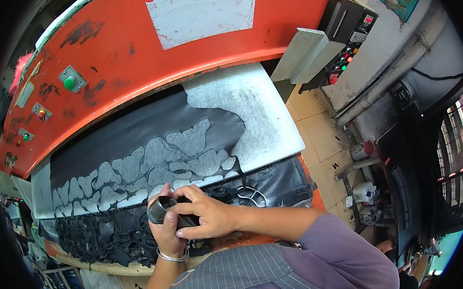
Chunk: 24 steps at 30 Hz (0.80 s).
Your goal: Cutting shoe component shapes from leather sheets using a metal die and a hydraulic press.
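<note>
Both my hands are at a small dark curved object with a smooth grey side. Whether it is a cutting die or a stack of cut leather pieces I cannot tell. My left hand, with a silver bangle at the wrist, wraps round it from below. From the right, my right hand closes on it with thumb and fingers, hiding part of it. Just beyond them lies a black leather sheet with several shaped cutouts along its near side, on a white cutting board.
An orange press beam with buttons spans the far side. Black leather scraps heap along the near left edge. Right of my hands lie a white curved strip and black sheeting. A control box stands at far right.
</note>
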{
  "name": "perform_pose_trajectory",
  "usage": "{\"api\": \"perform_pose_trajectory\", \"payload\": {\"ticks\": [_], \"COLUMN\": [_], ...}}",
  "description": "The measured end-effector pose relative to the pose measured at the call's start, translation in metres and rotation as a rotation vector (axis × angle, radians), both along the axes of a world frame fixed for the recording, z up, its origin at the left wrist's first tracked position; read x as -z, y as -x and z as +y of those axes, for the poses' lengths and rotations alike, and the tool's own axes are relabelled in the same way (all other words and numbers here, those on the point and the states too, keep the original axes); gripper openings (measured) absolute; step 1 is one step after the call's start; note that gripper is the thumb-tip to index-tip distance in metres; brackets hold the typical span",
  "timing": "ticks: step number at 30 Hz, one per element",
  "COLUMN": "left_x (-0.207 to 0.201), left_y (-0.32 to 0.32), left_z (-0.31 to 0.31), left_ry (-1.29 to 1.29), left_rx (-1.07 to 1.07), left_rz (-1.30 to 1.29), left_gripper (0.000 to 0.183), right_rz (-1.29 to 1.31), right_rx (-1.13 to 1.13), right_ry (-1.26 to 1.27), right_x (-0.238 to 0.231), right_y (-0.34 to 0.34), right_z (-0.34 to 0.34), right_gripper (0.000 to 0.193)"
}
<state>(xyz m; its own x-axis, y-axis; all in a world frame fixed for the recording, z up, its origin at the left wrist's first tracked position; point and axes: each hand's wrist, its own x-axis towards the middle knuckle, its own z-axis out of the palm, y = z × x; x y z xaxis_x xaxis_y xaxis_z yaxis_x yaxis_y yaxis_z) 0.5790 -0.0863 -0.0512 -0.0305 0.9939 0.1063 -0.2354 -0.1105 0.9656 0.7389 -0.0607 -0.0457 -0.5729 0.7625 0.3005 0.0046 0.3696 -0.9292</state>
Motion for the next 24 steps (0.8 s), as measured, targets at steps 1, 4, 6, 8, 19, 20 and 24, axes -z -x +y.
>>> {"api": "perform_pose_trajectory", "payload": {"ticks": [1, 4, 6, 8, 19, 20, 24], "left_x": [-0.004, -0.02, -0.023, -0.025, -0.014, -0.013, 0.018], "left_y": [-0.002, -0.02, -0.026, -0.03, 0.034, 0.023, -0.035], "left_z": [-0.005, -0.014, -0.018, -0.016, 0.037, 0.043, 0.06], "left_ry": [-0.024, -0.061, -0.068, -0.071, 0.059, 0.042, -0.181], "left_rx": [0.014, 0.03, 0.009, -0.02, -0.132, -0.039, 0.234], "left_rz": [0.024, 0.01, -0.036, 0.006, 0.425, 0.595, 0.839], "left_gripper": [0.052, 0.065, 0.072, 0.065, 0.021, 0.021, 0.025], "right_rz": [0.0, 0.114, 0.299, 0.326, -0.972, -1.06, -1.262], "right_rx": [-0.032, -0.053, -0.117, -0.121, -0.055, -0.069, -0.169], "right_ry": [0.004, 0.053, 0.219, 0.217, -0.501, -0.493, -0.725], "right_x": [0.002, 0.002, 0.001, -0.007, -0.029, -0.027, -0.004], "right_y": [0.0, -0.004, -0.012, -0.023, -0.125, -0.124, -0.128], "right_z": [-0.004, -0.012, -0.013, -0.009, 0.099, 0.107, 0.129], "right_gripper": [0.055, 0.043, 0.03, 0.023, 0.008, 0.01, 0.015]}}
